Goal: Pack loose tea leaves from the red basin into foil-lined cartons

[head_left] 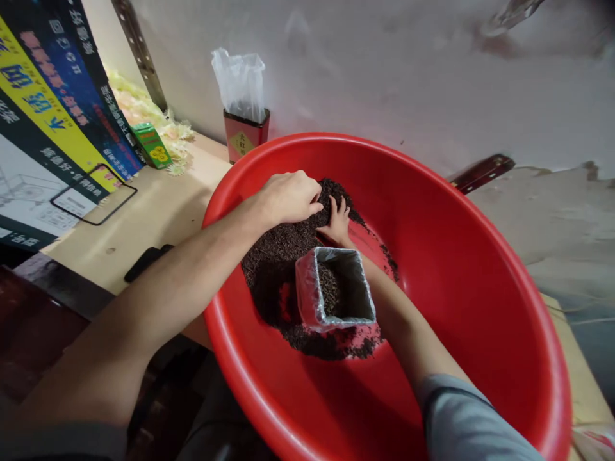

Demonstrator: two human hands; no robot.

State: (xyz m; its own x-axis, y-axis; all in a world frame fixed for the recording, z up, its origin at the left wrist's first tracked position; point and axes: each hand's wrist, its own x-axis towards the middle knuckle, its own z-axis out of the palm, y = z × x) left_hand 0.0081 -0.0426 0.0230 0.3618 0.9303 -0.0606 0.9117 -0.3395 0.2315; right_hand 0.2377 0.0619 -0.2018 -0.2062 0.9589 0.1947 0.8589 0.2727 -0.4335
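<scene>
A heap of dark loose tea leaves (283, 246) lies in a large red plastic basin (461, 288). My left hand (291, 197) is over the far part of the heap, its fingers curled inward; whatever they hold, if anything, is hidden. Just right of it, my right hand (337, 224) has its fingers spread against the leaves. A square tin (310, 294) lined with clear plastic stands in the basin beside my right forearm, with its mouth up and partly filled with tea leaves. More leaves are scattered around its base.
Behind the basin stands a red tin (245, 131) with a plastic bag (243, 80) sticking out. Large printed cartons (57, 115), a small green box (151, 146) and a wire handle (96, 195) are on the left. A metal bracket (485, 173) juts from the wall.
</scene>
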